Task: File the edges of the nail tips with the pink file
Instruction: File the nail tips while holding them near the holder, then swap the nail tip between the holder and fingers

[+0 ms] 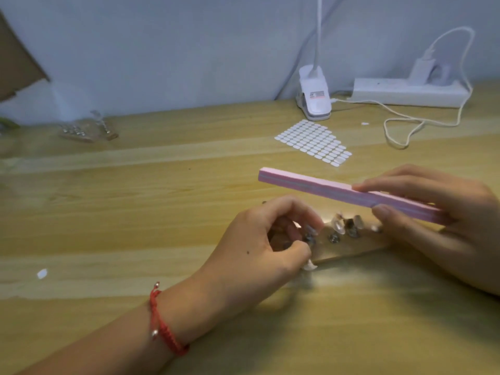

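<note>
The file [324,189], pinched between thumb and fingers of our right hand [443,223], hovers just above the tips [349,228] on their strip [351,249]. At the strip's left end our left hand [259,244] curls, pinching the tips. We judge contact not yet made; next, the file must meet one steadied tip's edge.

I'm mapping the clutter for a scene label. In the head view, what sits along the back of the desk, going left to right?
From the left: cardboard → clear packet → lamp clip → power strip.
</note>
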`<move>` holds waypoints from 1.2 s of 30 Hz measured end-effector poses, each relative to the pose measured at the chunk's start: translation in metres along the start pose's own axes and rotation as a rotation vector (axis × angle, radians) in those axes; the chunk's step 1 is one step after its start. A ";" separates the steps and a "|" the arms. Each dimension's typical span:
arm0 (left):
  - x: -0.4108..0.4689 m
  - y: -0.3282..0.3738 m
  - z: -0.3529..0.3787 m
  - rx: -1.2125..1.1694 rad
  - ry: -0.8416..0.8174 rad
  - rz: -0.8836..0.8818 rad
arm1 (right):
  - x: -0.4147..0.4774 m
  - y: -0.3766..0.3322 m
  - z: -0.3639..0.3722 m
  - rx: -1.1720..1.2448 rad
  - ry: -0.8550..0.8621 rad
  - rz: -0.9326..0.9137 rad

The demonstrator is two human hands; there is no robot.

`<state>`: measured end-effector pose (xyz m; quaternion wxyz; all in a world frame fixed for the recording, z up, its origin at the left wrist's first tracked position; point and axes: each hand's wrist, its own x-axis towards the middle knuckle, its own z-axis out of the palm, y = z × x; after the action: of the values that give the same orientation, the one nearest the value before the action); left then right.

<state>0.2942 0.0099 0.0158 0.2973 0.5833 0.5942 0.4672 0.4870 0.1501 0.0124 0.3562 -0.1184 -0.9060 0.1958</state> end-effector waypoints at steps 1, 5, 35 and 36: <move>0.000 0.000 0.000 -0.003 0.003 0.003 | 0.000 0.000 0.000 0.008 0.009 -0.004; 0.000 -0.001 0.000 -0.039 0.016 0.013 | 0.000 -0.001 0.000 0.029 0.025 -0.014; 0.005 -0.005 -0.019 -0.010 0.339 0.022 | 0.001 0.001 0.000 0.062 0.053 0.006; 0.007 -0.005 -0.021 0.012 0.363 0.029 | 0.001 0.002 0.000 0.063 0.055 0.005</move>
<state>0.2719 0.0124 0.0207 0.1750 0.4998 0.6322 0.5656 0.4859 0.1520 0.0123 0.3840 -0.1147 -0.8889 0.2218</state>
